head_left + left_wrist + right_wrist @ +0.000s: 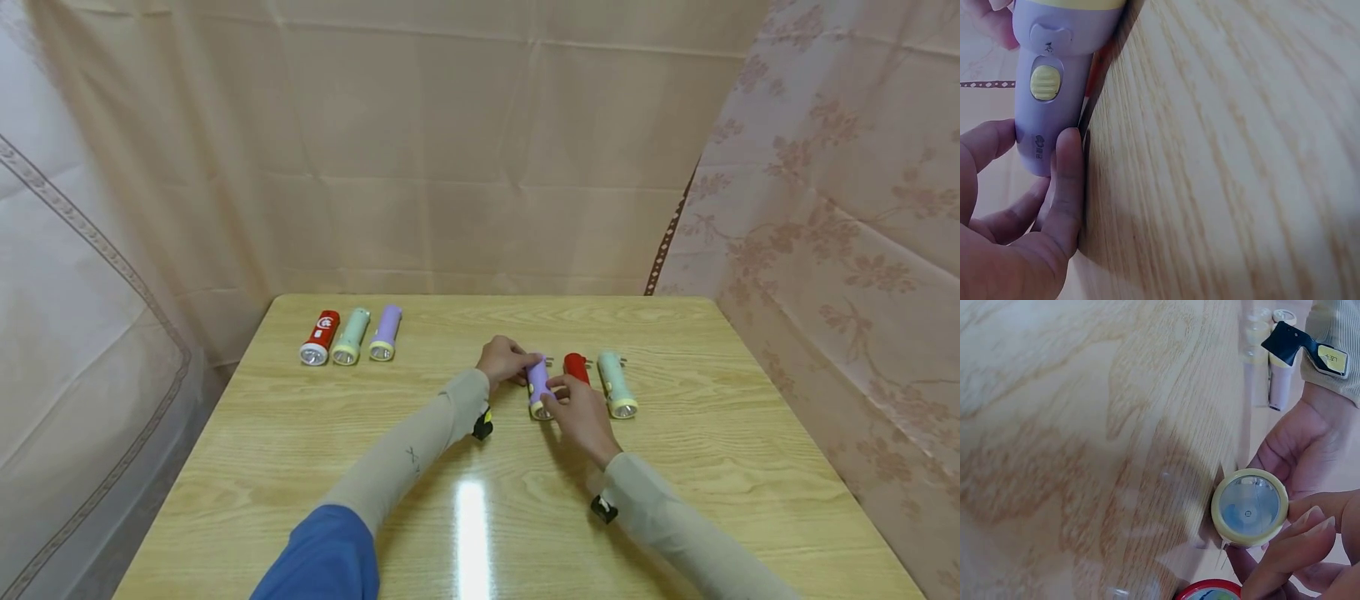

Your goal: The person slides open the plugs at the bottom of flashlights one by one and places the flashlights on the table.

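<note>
A purple flashlight [537, 382] with a pale yellow lens ring lies on the table between both hands. My left hand [502, 361] grips its tail end, thumb on one side and fingers on the other, as the left wrist view shows. At the lens end, my right hand [583, 417] pinches the head near the ring [1217, 509]. The yellow switch [1045, 82] faces up. Just to its right lies a red flashlight [576, 367], partly hidden behind the right hand. A mint green flashlight [617, 385] sits beyond that, lens toward me.
Toward the table's back left, another red flashlight [322, 332], a mint green one [352, 335] and a purple one [387, 332] lie side by side. Metal prongs stick out near the tails of the right-hand group. Curtains [465, 167] hang behind the wooden table [300, 433] and at both sides.
</note>
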The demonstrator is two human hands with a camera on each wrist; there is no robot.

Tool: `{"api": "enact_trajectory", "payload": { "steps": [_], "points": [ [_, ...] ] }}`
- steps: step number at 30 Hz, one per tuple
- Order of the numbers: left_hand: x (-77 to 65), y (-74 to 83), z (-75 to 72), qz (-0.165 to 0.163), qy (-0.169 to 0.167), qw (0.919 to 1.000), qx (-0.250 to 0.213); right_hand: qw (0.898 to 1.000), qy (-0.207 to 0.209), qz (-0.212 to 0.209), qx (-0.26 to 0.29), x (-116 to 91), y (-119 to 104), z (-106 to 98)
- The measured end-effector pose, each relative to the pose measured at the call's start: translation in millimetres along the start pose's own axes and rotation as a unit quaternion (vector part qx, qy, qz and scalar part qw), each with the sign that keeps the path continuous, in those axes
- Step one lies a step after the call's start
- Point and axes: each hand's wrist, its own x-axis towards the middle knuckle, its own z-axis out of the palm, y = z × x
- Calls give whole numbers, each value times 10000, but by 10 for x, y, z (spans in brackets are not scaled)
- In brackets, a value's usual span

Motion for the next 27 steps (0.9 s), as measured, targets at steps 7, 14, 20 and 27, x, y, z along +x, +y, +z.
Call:
{"api": "enact_trajectory", "payload": {
  "steps": [7, 14, 20, 27],
  "points": [
    [-52, 17, -1, 134, 69, 9999, -26, 9999, -152, 17, 25, 11, -3, -28],
    [-48, 9, 5, 126, 92, 9999, -11, 9996, -237, 154, -70, 43, -7, -36],
    [-38, 7, 5, 152, 120, 9998, 16, 9995, -238, 172, -144, 56, -22, -33],
    [-73, 1, -39, 212, 30, 9997, -75, 9998, -124, 103, -133, 54, -18, -13]
  ]
}}
